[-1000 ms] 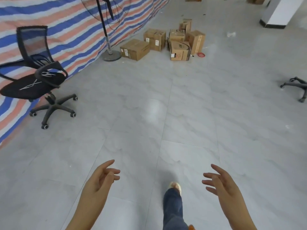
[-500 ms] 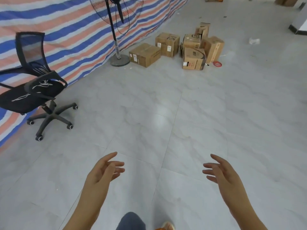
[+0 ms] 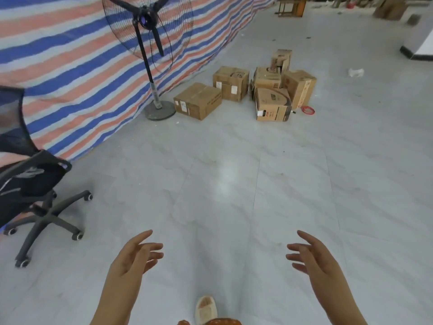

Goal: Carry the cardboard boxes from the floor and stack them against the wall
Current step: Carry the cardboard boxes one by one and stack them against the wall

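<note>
**Approaching the cardboard boxes, both hands empty**

Reaching forward, the left hand [image 3: 133, 256] and right hand [image 3: 314, 256] are spread wide and hold nothing. The cardboard boxes [image 3: 248, 90] sit clustered on the tiled floor [image 3: 222, 184], well ahead, near the striped tarpaulin wall [image 3: 70, 73] and pedestal fan [image 3: 150, 55]. Taped and stiff-sided, they probably carry contents; weight cannot be judged from here. Grip each under opposite bottom edges.

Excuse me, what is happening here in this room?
A person is on a grey tiled floor with both hands empty and fingers relaxed: the left hand and the right hand are held out in front. Ahead lies a group of brown cardboard boxes on the floor, beside a black standing fan and a striped red, white and blue tarp wall. A black office chair stands at the left. No box is picked up yet.
</note>
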Motion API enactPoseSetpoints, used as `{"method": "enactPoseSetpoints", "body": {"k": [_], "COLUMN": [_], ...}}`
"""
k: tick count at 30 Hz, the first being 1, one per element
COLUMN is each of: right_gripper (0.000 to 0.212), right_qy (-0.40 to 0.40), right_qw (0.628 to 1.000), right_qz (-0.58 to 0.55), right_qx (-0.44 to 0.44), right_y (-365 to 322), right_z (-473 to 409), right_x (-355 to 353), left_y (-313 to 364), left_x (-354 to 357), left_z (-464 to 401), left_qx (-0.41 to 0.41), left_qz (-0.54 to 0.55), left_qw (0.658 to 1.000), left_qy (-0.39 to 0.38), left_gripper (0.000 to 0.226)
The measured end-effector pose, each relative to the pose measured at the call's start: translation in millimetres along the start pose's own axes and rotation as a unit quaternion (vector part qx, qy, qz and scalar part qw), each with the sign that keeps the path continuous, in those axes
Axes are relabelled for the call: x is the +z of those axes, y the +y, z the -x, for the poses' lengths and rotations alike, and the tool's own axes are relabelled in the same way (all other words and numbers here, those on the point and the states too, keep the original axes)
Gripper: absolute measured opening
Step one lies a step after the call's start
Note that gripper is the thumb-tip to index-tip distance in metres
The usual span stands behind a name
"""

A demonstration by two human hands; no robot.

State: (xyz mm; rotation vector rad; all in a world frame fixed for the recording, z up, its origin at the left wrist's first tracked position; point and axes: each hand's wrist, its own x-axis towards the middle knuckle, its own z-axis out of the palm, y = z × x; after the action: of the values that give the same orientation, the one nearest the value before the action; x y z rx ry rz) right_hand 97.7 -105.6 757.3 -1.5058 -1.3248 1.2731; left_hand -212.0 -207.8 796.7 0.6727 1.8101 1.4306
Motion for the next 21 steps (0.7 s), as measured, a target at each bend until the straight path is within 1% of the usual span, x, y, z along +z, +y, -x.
{"method": "enactPoseSetpoints", "body": {"k": [5, 10, 15, 17, 21], "right_gripper": [0.030, 0.029, 0.029, 0.029, 0.028], "right_qy": [0.016, 0.048, 0.048, 0.034, -0.018], "right_qw": [0.999, 0.998, 0.997, 0.998, 0.996], "right_qz": [0.023, 0.036, 0.048, 0.057, 0.084], "right_qx": [-0.023, 0.004, 0.022, 0.012, -0.022], "right_y": [-36, -43, -53, -69, -111], "right_z": [-88, -176, -297, -346, -445], "right_x": [29, 15, -14, -22, -25], "left_y": [48, 70, 78, 86, 115], "left_x": [38, 105, 187, 217, 279], "left_z": [-122, -214, -284, -310, -371], "left_qx": [0.036, 0.040, 0.019, 0.014, 0.039], "left_qz": [-0.049, -0.046, -0.027, -0.023, -0.039], "left_qw": [0.996, 0.994, 0.996, 0.997, 0.997], "left_qy": [-0.065, -0.089, -0.079, -0.069, -0.051], "left_gripper": [0.029, 0.029, 0.028, 0.028, 0.031]}}
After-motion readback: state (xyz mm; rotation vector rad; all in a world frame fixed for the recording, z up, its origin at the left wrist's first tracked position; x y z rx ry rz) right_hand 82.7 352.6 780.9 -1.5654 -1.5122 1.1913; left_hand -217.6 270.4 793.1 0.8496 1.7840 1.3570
